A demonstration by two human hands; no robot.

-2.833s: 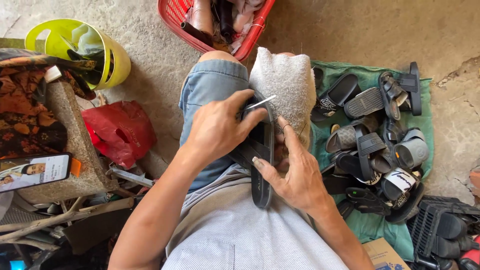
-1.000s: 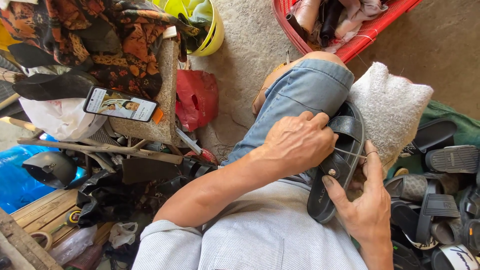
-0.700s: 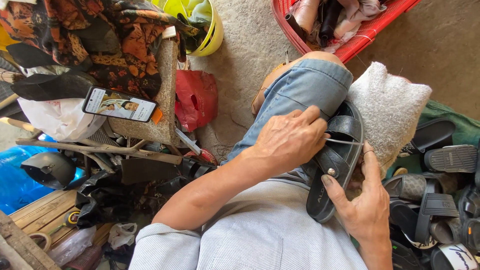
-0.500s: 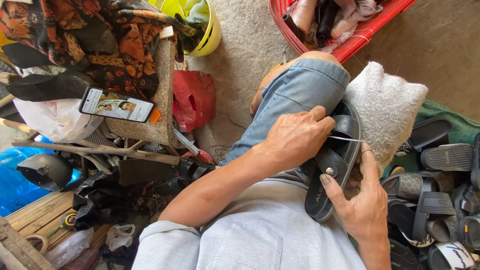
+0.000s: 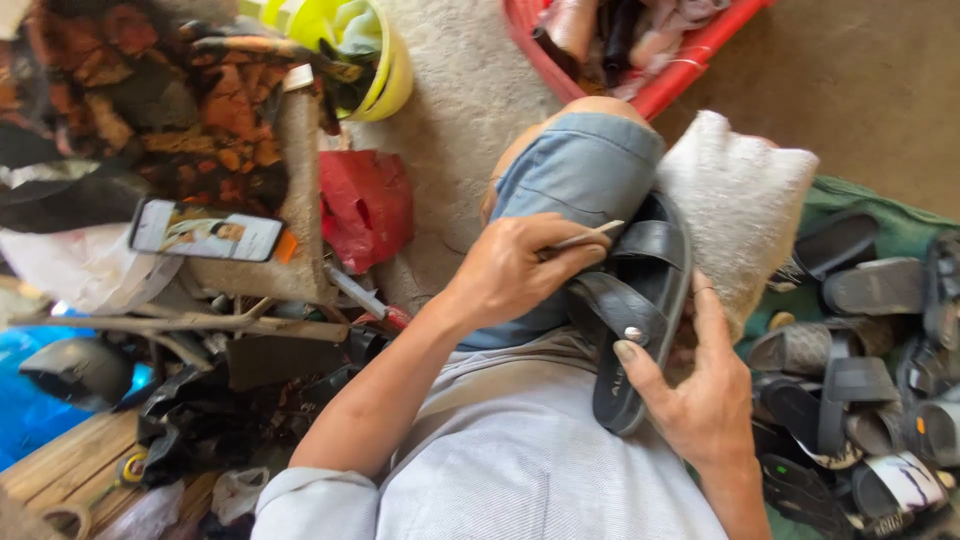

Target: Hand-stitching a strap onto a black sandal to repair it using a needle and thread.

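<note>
A lit phone screen (image 5: 205,231) lies flat at left; beside it, perhaps, a red bag (image 5: 365,205).

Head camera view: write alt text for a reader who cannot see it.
A person's left hand holds a thin metal tool at the strap of a black sandal resting on their lap, while the right hand steadies it. More sandals lie to the right, a red basket ahead.
</note>
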